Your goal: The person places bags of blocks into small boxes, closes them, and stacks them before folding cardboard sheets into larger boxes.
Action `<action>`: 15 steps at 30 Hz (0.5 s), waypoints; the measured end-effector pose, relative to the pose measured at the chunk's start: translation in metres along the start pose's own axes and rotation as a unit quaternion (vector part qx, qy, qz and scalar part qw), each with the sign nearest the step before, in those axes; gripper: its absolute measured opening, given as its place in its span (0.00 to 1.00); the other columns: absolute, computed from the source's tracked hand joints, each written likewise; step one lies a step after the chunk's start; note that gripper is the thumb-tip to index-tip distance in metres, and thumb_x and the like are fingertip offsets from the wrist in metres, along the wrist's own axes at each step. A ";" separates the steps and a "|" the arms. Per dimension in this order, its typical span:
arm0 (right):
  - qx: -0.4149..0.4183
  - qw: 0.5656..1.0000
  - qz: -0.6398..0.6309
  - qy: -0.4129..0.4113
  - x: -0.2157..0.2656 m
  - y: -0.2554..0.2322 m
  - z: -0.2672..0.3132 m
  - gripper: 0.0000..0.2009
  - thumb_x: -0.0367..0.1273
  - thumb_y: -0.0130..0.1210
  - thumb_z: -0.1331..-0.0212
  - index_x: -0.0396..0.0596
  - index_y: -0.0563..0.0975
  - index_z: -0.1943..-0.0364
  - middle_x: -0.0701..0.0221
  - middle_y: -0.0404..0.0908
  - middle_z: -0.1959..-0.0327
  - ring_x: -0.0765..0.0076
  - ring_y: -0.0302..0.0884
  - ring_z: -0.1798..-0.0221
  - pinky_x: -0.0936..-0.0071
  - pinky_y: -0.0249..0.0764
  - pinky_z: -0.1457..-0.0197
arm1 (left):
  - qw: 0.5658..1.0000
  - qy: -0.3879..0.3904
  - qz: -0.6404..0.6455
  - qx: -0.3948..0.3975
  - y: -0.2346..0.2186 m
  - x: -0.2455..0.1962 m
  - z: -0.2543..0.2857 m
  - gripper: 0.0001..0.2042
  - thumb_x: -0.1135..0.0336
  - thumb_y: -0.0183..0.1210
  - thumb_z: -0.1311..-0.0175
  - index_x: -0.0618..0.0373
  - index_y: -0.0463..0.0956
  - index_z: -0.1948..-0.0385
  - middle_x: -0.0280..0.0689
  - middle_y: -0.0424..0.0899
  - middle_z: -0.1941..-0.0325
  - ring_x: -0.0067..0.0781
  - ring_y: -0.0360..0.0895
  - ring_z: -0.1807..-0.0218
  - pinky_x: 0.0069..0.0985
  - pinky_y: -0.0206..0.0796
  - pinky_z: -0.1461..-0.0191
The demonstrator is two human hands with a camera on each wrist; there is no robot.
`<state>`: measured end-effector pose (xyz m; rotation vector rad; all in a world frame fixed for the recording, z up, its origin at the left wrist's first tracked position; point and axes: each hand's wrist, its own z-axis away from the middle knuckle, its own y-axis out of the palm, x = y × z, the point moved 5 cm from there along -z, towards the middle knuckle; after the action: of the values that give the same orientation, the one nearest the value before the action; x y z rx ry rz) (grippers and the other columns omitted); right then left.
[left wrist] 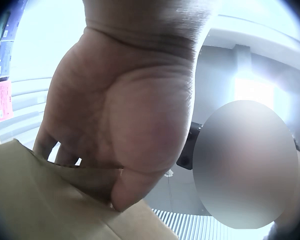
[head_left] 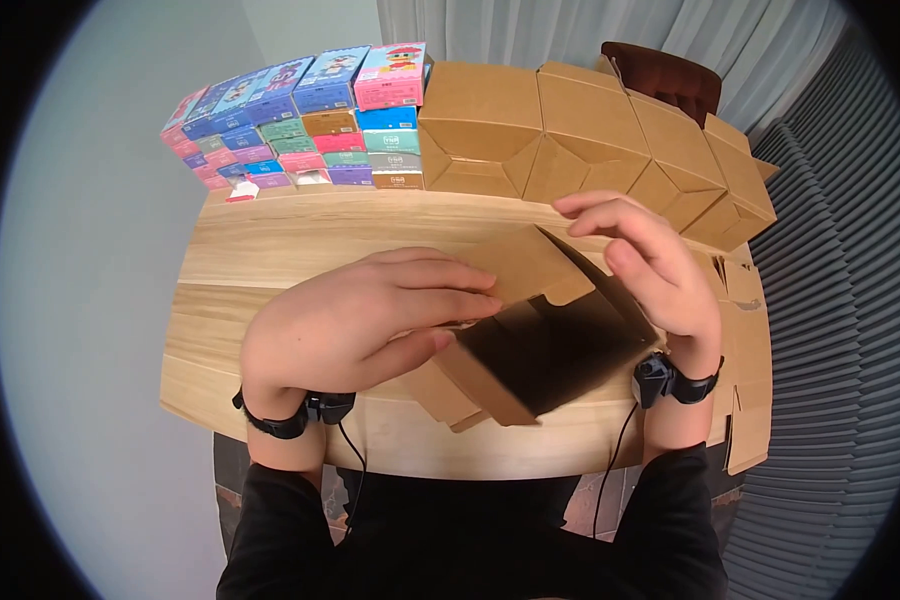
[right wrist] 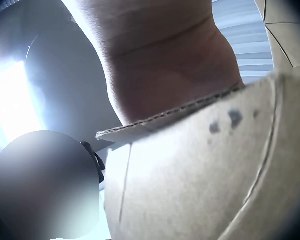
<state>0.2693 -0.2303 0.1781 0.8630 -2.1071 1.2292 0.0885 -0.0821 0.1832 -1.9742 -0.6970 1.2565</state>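
An open cardboard box point(head_left: 560, 345) stands tilted over the table's near middle, its dark inside facing up and its flaps spread. My left hand point(head_left: 355, 315) grips the box's left edge. In the left wrist view the thumb lies on the outer side of the cardboard point(left wrist: 35, 195), and the other fingers go behind its edge. My right hand point(head_left: 655, 265) is raised at the box's right side, thumb and fingers apart and loosely bent, with nothing between them. A box wall with dark spots point(right wrist: 235, 119) covers the right fingers in the right wrist view.
Stacked colourful small boxes point(head_left: 315, 85) stand at the back left of the wooden table point(head_left: 230, 240). Beside them, a row of brown cardboard boxes point(head_left: 480, 110) runs to the right. Flattened cardboard point(head_left: 752, 400) lies along the right edge. A dark red chair point(head_left: 675, 75) is behind.
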 end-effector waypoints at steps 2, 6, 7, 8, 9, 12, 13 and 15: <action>0.042 0.999 0.014 0.000 -0.002 0.003 0.002 0.17 0.40 0.44 0.30 0.40 0.75 0.54 0.58 0.78 0.49 0.54 0.75 0.48 0.65 0.69 0.42 | 1.000 -0.002 0.004 -0.004 0.001 -0.002 0.000 0.14 0.71 0.58 0.39 0.61 0.78 0.51 0.43 0.78 0.44 0.48 0.72 0.42 0.37 0.66 0.40; 0.070 0.997 0.037 0.013 0.003 0.004 0.002 0.17 0.40 0.42 0.28 0.40 0.75 0.52 0.58 0.79 0.51 0.52 0.75 0.48 0.66 0.69 0.43 | 1.000 -0.027 -0.001 -0.002 0.003 -0.005 0.000 0.15 0.73 0.57 0.40 0.61 0.77 0.50 0.45 0.76 0.43 0.49 0.71 0.42 0.37 0.64 0.39; 0.065 0.997 0.035 0.017 0.002 0.004 0.003 0.17 0.40 0.42 0.28 0.40 0.75 0.52 0.58 0.79 0.52 0.52 0.75 0.49 0.66 0.69 0.43 | 0.999 -0.037 -0.004 0.004 0.004 -0.005 -0.002 0.16 0.75 0.56 0.41 0.62 0.77 0.49 0.46 0.75 0.42 0.50 0.70 0.42 0.38 0.63 0.39; 0.059 0.997 0.033 0.022 0.001 0.004 0.003 0.18 0.40 0.42 0.28 0.39 0.75 0.52 0.58 0.79 0.52 0.51 0.75 0.49 0.66 0.69 0.44 | 0.999 -0.047 -0.013 0.006 0.006 -0.005 -0.003 0.16 0.74 0.56 0.40 0.62 0.77 0.49 0.45 0.75 0.43 0.49 0.71 0.42 0.38 0.63 0.39; 0.053 0.998 0.032 0.026 0.000 0.004 0.003 0.18 0.40 0.42 0.28 0.39 0.75 0.53 0.58 0.79 0.52 0.51 0.75 0.49 0.65 0.69 0.44 | 0.998 -0.057 -0.022 0.008 0.009 -0.005 -0.005 0.16 0.73 0.56 0.40 0.62 0.77 0.49 0.45 0.76 0.43 0.49 0.71 0.43 0.38 0.64 0.40; 0.060 0.996 0.038 0.054 -0.004 0.005 0.002 0.26 0.49 0.39 0.29 0.37 0.77 0.56 0.56 0.79 0.49 0.55 0.76 0.46 0.66 0.69 0.42 | 0.997 -0.062 -0.034 0.012 0.009 -0.001 -0.006 0.16 0.68 0.54 0.36 0.62 0.76 0.49 0.45 0.76 0.43 0.50 0.71 0.43 0.38 0.64 0.40; 0.060 0.996 0.039 0.048 -0.005 0.004 0.001 0.26 0.49 0.39 0.29 0.37 0.77 0.58 0.56 0.79 0.49 0.56 0.76 0.47 0.67 0.69 0.43 | 0.998 -0.059 -0.036 0.013 0.008 0.001 -0.005 0.16 0.65 0.53 0.35 0.62 0.76 0.48 0.46 0.76 0.43 0.51 0.71 0.43 0.38 0.64 0.40; 0.058 0.997 0.040 0.036 -0.007 0.005 0.001 0.26 0.49 0.40 0.29 0.37 0.77 0.61 0.56 0.79 0.49 0.56 0.76 0.48 0.67 0.69 0.44 | 0.999 -0.052 -0.004 0.000 0.008 0.004 -0.004 0.18 0.60 0.50 0.32 0.62 0.75 0.47 0.48 0.76 0.42 0.53 0.72 0.42 0.39 0.63 0.39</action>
<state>0.2698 -0.2277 0.1695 0.7788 -2.0453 1.4156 0.0940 -0.0851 0.1760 -1.9153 -0.7541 1.3625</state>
